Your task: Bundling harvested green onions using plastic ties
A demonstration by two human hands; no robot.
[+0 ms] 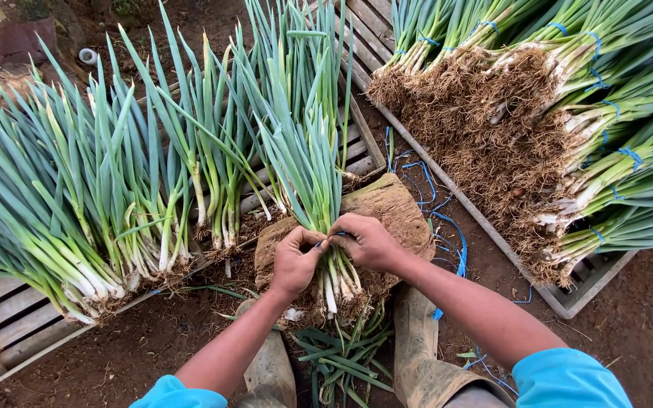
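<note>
A: Where are the hands now?

B: Both are on one bunch of green onions [313,181]. The bunch lies on a flat brown block [391,208], with the leaves pointing away from the person and the white ends with roots pointing toward the boots [417,340].

A: Is the left hand [295,261] closed?

B: Yes — its fingers are curled tight around the lower stalks. The right hand [368,240] presses on the same place from the other side, touching the left one, and its fingertips pinch a thin blue string [339,236] at the stalks.

A: What is around them?

B: At the left, loose green onions lie in a row on a wooden pallet [9,321]. At the right, on another pallet [576,298], are tied bundles [606,98] with blue bands. More blue strings [447,234] lie on the soil, and cut leaves [341,359] are between the boots.
</note>
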